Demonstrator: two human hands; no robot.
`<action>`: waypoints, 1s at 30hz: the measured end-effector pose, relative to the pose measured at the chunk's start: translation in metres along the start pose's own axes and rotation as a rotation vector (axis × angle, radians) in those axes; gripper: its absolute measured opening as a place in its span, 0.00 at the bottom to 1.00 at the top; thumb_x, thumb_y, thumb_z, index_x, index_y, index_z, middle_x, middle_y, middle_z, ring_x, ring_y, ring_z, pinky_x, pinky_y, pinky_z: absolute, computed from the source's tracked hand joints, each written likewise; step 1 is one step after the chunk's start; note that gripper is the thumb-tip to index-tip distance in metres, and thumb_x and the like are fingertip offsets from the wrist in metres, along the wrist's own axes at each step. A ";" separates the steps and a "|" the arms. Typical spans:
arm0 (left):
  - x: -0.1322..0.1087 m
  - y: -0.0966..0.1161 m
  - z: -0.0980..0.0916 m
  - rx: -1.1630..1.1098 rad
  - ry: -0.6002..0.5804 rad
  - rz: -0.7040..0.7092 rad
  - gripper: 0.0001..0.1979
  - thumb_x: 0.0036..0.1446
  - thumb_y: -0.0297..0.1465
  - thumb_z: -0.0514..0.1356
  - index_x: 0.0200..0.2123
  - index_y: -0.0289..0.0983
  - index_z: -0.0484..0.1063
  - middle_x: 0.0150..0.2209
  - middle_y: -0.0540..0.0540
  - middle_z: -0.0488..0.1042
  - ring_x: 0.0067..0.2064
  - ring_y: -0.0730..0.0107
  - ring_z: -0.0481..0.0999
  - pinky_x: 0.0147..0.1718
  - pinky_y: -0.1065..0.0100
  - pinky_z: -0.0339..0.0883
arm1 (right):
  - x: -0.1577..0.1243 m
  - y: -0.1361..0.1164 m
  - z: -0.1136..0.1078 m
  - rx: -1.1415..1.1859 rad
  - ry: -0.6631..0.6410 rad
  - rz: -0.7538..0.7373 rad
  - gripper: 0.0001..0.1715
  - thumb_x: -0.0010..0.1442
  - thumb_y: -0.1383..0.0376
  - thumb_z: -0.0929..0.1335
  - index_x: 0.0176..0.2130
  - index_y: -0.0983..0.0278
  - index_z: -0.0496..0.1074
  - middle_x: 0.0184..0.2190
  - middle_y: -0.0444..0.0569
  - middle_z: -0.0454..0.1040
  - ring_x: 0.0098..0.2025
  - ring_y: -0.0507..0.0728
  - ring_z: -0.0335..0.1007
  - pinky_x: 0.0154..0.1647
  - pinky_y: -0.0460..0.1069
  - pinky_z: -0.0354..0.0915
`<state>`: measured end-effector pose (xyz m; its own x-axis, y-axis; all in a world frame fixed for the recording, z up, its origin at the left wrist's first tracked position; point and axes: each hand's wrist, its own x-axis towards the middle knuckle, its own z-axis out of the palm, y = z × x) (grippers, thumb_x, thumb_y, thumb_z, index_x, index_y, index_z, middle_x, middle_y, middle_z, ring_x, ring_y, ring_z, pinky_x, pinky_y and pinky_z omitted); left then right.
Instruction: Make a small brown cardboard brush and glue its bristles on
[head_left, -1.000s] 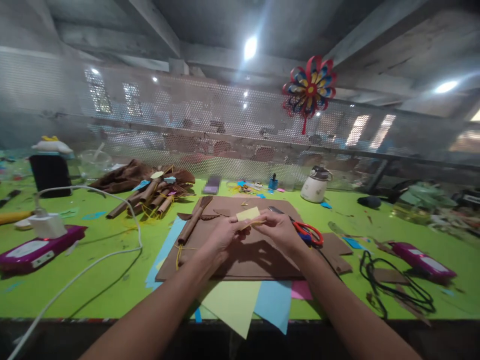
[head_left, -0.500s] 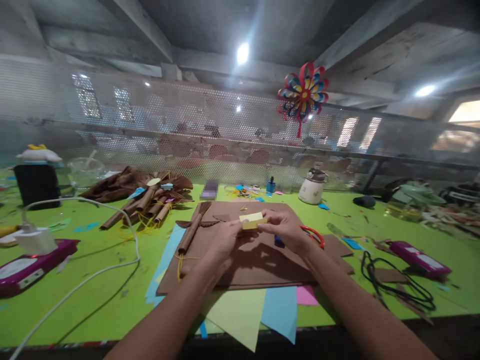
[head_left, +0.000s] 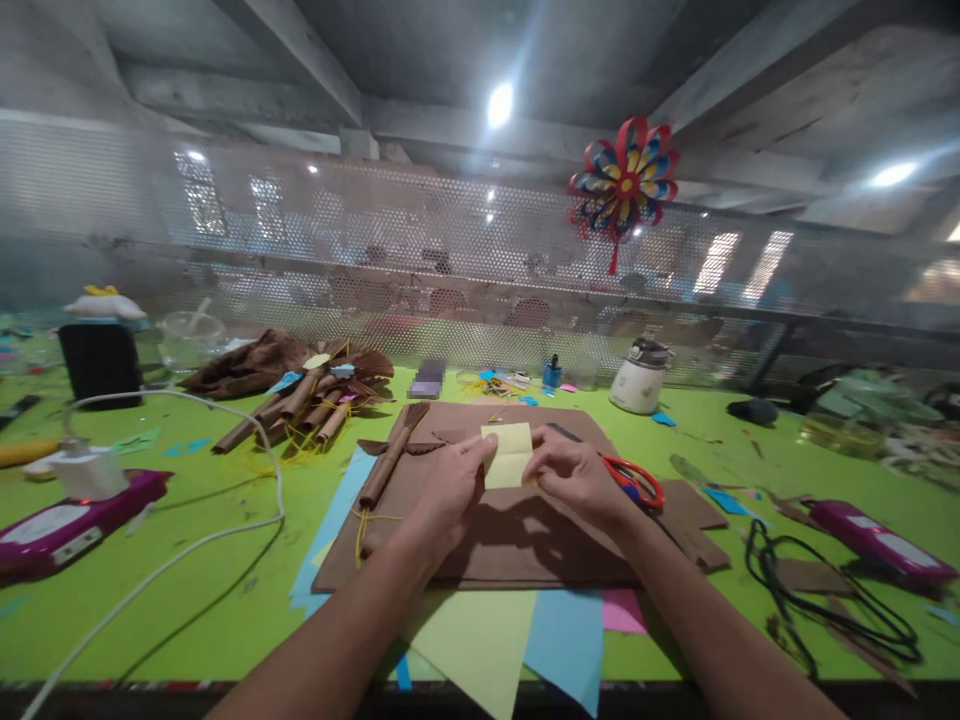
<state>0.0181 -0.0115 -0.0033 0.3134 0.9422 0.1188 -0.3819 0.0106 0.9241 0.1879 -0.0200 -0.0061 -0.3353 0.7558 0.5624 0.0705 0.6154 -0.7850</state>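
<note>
A small pale-yellow piece of paper (head_left: 508, 460) with a crease across its middle is held up between my two hands. My left hand (head_left: 450, 485) pinches its left edge, thumb on the near face. Its lower right edge is gripped by the fingertips of my right hand (head_left: 574, 478). Below them lies a stack of brown paper sheets (head_left: 480, 550). A rolled brown paper tube (head_left: 390, 462) with a frayed top and yellow string rests on the stack's left side. Beside my right wrist are scissors with red-orange handles (head_left: 637, 482), partly covered by that hand.
Several brown rolled bundles (head_left: 300, 405) lie at the back left. A white cable (head_left: 279, 480) loops from a purple power strip (head_left: 135, 515). To the right are a black cord (head_left: 795, 590) and another purple strip (head_left: 874, 535). A white flask (head_left: 639, 380) stands behind.
The yellow paper, folded over before, is now opened out flat with its crease showing. My right hand has shifted slightly down its right edge. The view has swung a little left.
</note>
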 end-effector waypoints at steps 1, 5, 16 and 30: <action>0.000 0.000 0.001 0.001 -0.009 -0.002 0.15 0.49 0.38 0.61 0.36 0.32 0.75 0.29 0.45 0.75 0.31 0.68 0.72 0.34 0.69 0.63 | -0.001 0.001 0.000 -0.008 0.013 -0.008 0.09 0.49 0.74 0.66 0.25 0.63 0.75 0.39 0.50 0.69 0.44 0.57 0.66 0.44 0.52 0.61; -0.002 0.001 0.005 0.093 -0.033 -0.001 0.14 0.50 0.38 0.61 0.36 0.33 0.75 0.28 0.46 0.74 0.29 0.70 0.70 0.29 0.71 0.61 | -0.002 0.003 -0.005 0.026 0.189 -0.026 0.10 0.50 0.74 0.65 0.28 0.62 0.74 0.39 0.48 0.71 0.43 0.56 0.66 0.44 0.51 0.62; -0.015 0.013 0.009 0.233 -0.402 -0.180 0.09 0.50 0.35 0.61 0.29 0.34 0.73 0.23 0.48 0.69 0.23 0.77 0.64 0.24 0.73 0.57 | -0.010 -0.018 -0.030 -0.029 -0.278 0.126 0.07 0.53 0.66 0.69 0.34 0.63 0.77 0.30 0.46 0.73 0.33 0.52 0.67 0.35 0.48 0.63; -0.009 0.003 0.014 0.347 -0.191 -0.146 0.09 0.48 0.33 0.61 0.33 0.35 0.71 0.24 0.45 0.76 0.25 0.67 0.75 0.27 0.68 0.64 | -0.007 -0.010 -0.029 -0.316 -0.265 0.116 0.08 0.52 0.61 0.70 0.29 0.64 0.76 0.23 0.44 0.68 0.27 0.50 0.61 0.29 0.46 0.58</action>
<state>0.0262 -0.0243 0.0035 0.5105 0.8598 0.0125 -0.0167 -0.0046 0.9999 0.2170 -0.0248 0.0056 -0.5353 0.7658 0.3564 0.3925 0.5991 -0.6978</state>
